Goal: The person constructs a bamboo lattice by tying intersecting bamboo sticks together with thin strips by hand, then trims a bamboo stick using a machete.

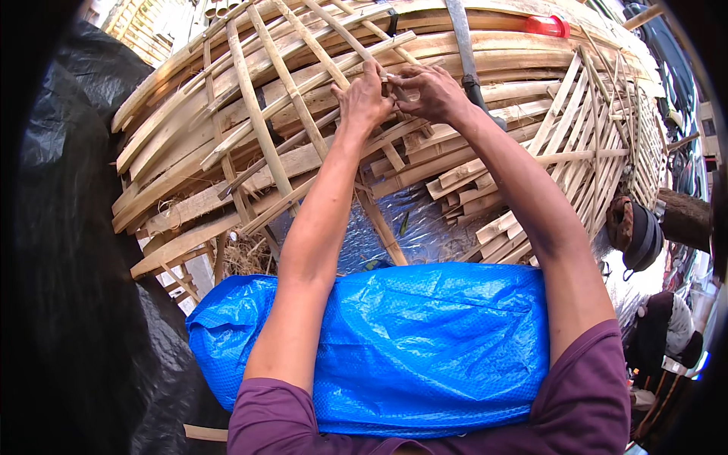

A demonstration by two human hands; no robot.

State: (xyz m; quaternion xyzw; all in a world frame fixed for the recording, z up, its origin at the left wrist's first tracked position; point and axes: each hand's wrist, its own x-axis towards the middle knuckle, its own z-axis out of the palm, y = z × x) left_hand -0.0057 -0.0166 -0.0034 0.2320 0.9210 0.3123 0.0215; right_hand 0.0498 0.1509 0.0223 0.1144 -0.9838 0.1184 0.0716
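Shirt sleeves (584,375): purple cloth, soft, at lower edge; torso mostly cut off.
Blue tarp (432,349): woven plastic, shiny, creased, across the lap under both forearms.
Black sheet (83,265): glossy, wrinkled plastic along left side; outer edge lost in dark fisheye rim.
Foil sheet (426,216): crinkled, silvery blue, beyond tarp; partly covered by bamboo and left forearm.
Split bamboo (478,196): stacked pieces, channel-shaped ends visible, left of right forearm.
Left hand (366,100): fingers bent into a near-closed pinch at the bamboo slat; exact hold hidden by knuckles, cannot tell.
Right hand (434,95): half curled, thumb and forefinger toward left fingertips; cannot tell whether it grips anything.
Between fingertips: small pale bit, too small to identify.
Bamboo slat (339,28): narrow, flat, tan; near end at left hand, hidden by fingers; far end cut off at top edge.
Slat axis: slanted, far-left to near-right, pointing down at the hands.
Lattice (246,91): crossed thin slats around bamboo slat, lying over long curved planks (163,178) with rough, fibrous edges.
Slatted panel (580,125): criss-crossed strips, right side; far part blurs into clutter.
Grey pipe (461,38): smooth, dark lower section, beyond right hand; top cut off.
Red cup (547,26): translucent plastic, on its side, far right on planks.
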